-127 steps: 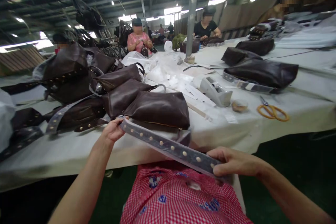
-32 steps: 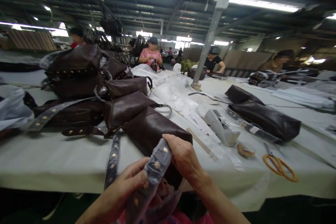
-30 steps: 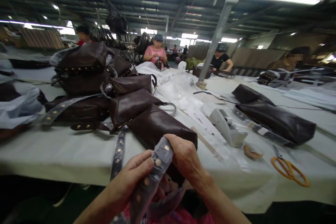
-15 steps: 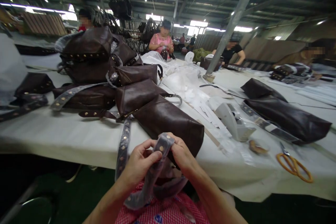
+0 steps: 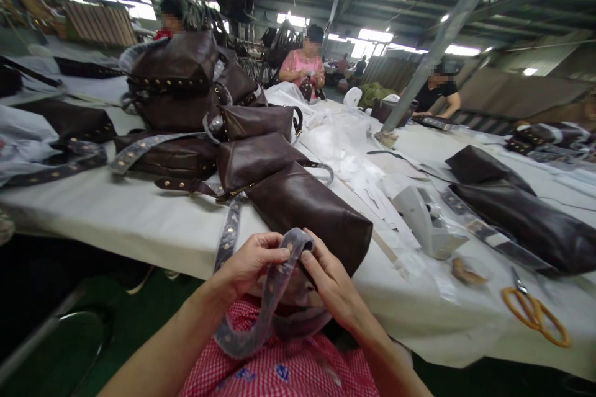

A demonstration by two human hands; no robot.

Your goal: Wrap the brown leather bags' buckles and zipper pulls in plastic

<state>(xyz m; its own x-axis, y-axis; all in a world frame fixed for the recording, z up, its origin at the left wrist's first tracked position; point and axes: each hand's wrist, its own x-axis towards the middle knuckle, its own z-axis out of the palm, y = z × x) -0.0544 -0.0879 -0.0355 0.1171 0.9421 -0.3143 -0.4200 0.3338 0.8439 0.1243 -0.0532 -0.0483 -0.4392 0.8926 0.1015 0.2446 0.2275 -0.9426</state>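
A dark studded bag strap (image 5: 271,288), wrapped in clear plastic film, loops up from my lap between both hands. My left hand (image 5: 254,260) pinches the strap near its upper bend, thumb lying over a stud. On the other side of the bend, my right hand (image 5: 328,270) grips the folded strap between thumb and fingers. Part of a brown bag shows below the hands, in my lap. Just beyond my hands, a dark brown leather bag (image 5: 310,211) lies on its side at the table edge. Another wrapped studded strap (image 5: 228,232) hangs over the edge at left.
More brown bags (image 5: 172,65) are piled at left on the covered table (image 5: 177,232). A tape dispenser (image 5: 426,223) and orange-handled scissors (image 5: 535,316) lie at right, near two more bags (image 5: 526,217). Plastic film (image 5: 333,136) covers the middle. Co-workers (image 5: 305,65) are across the table.
My right hand's fingers have shifted around the strap's bend, and the strap end has turned over toward the right. The view has swung slightly left.
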